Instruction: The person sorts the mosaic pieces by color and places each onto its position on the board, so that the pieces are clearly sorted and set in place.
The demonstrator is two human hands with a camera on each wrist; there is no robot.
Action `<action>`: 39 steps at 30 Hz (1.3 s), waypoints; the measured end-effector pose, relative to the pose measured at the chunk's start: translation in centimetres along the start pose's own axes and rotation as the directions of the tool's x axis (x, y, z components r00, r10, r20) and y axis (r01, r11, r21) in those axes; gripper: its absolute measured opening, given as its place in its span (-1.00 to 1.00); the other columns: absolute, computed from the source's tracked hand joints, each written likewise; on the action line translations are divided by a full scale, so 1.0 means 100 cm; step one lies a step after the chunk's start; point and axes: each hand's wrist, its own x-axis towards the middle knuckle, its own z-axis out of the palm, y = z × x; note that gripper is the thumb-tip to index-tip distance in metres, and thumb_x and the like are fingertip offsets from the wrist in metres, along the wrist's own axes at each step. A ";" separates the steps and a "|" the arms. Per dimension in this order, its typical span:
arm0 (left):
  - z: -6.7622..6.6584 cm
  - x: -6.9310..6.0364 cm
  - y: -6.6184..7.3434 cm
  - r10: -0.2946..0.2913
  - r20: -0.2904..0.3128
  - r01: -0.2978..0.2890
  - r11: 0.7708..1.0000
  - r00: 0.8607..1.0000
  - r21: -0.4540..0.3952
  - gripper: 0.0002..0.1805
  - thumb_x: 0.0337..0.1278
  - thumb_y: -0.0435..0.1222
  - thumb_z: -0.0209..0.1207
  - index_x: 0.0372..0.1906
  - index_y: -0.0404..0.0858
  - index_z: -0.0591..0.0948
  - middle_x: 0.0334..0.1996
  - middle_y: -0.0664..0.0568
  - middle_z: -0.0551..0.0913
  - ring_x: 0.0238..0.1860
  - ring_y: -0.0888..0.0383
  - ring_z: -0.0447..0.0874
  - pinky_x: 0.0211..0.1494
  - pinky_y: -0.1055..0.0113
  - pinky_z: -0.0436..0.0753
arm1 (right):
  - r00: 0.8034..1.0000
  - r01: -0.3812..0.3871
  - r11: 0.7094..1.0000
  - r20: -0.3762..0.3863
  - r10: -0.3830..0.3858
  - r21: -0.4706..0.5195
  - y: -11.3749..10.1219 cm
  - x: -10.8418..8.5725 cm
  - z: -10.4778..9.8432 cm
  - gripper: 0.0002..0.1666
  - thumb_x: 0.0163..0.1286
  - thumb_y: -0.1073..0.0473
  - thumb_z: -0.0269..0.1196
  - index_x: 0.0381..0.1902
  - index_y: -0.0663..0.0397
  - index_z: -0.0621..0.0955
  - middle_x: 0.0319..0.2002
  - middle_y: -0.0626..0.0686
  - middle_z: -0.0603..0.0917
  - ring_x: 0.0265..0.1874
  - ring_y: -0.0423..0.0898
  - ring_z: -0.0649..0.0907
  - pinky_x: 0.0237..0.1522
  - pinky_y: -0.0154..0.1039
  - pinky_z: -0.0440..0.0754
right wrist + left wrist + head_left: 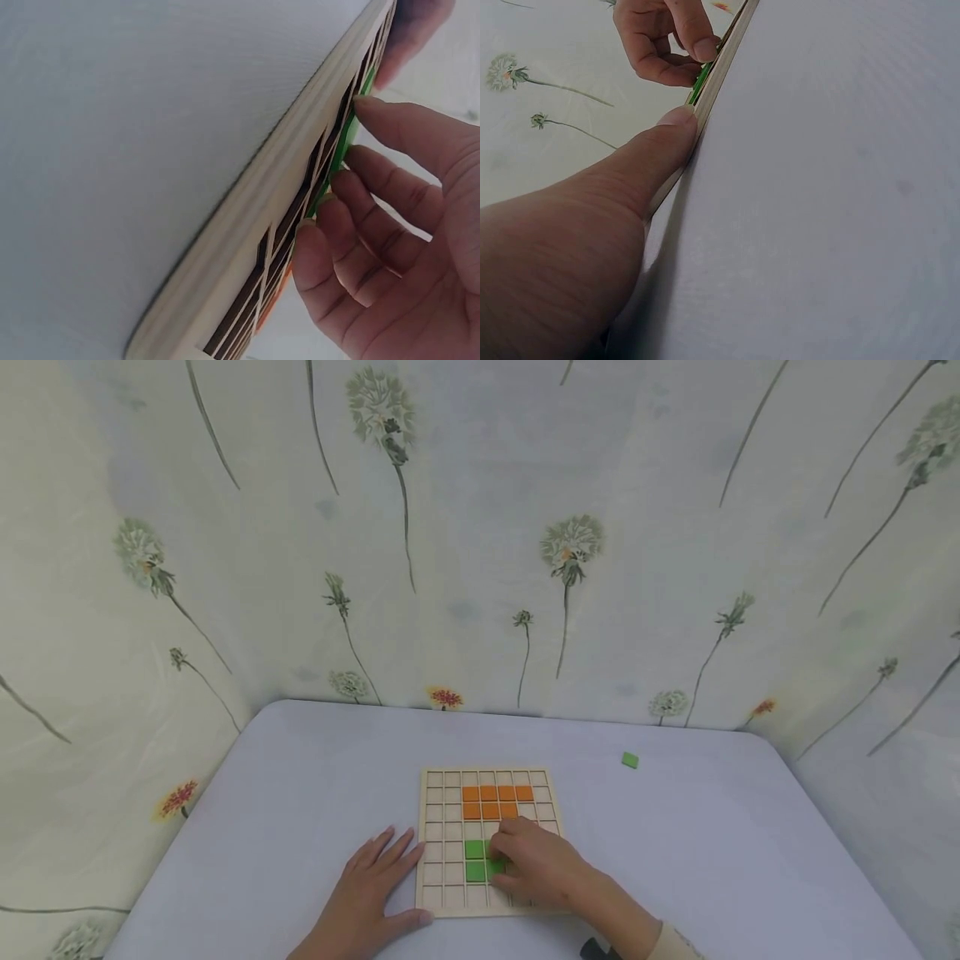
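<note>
A square pale wooden grid board [433, 814] lies on the table. Orange tiles [489, 793] fill part of two rows in its upper half. Lower down sit green tiles [475, 849], partly covered by my right hand [542, 863]. That hand's thumb and fingertips grip a green tile [346, 139] at the board's surface, as the right wrist view shows. My left hand [367, 893] lies spread on the table at the board's left side. Its thumb [649, 154] touches the board's near edge, close to the lower left corner.
One loose green tile [630, 760] lies on the white tabletop [330, 768] beyond the board, to the right. A small black object [594, 949] shows by the right forearm at the near edge. Flower-patterned cloth [480, 568] rises behind the table.
</note>
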 end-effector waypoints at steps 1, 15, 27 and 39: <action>0.000 0.000 0.000 0.001 0.000 -0.001 1.000 1.000 0.001 0.06 0.07 0.46 0.24 0.60 0.01 0.37 0.64 0.16 0.19 0.67 -0.07 -0.06 0.64 -0.17 0.01 | 1.000 -0.003 1.000 0.005 0.003 -0.001 0.000 0.000 0.000 -0.86 0.29 0.05 0.45 -0.20 -0.18 0.73 -0.27 -0.30 0.53 -0.27 -0.30 0.45 -0.22 -0.35 0.58; 0.003 0.001 -0.002 0.007 -0.009 -0.007 1.000 1.000 -0.003 0.06 0.07 0.47 0.22 0.60 0.00 0.37 0.64 0.15 0.20 0.66 -0.07 -0.05 0.64 -0.15 0.00 | 1.000 -0.009 1.000 -0.006 0.010 0.024 0.004 -0.003 -0.002 -0.85 0.29 0.04 0.47 -0.21 -0.20 0.71 -0.26 -0.30 0.52 -0.23 -0.30 0.45 -0.18 -0.32 0.60; 0.002 0.001 -0.003 -0.003 0.017 0.002 1.000 1.000 0.012 0.11 0.04 0.55 0.12 0.61 0.01 0.36 0.63 0.14 0.21 0.66 -0.07 -0.05 0.63 -0.17 0.03 | 0.999 -0.042 0.997 -0.011 0.043 0.062 0.014 -0.004 -0.015 -0.80 0.38 0.00 0.44 -0.10 -0.13 0.74 -0.20 -0.29 0.62 -0.18 -0.29 0.57 -0.01 -0.20 0.69; 0.002 0.001 -0.003 -0.006 0.011 0.005 1.000 1.000 0.027 0.10 0.03 0.55 0.14 0.60 0.02 0.37 0.63 0.14 0.23 0.66 -0.07 -0.02 0.63 -0.17 0.05 | 0.995 -0.070 0.994 -0.068 0.076 0.088 0.034 -0.013 -0.024 -0.71 0.41 0.07 0.41 0.02 -0.01 0.70 -0.06 -0.16 0.69 -0.07 -0.20 0.65 0.03 -0.12 0.71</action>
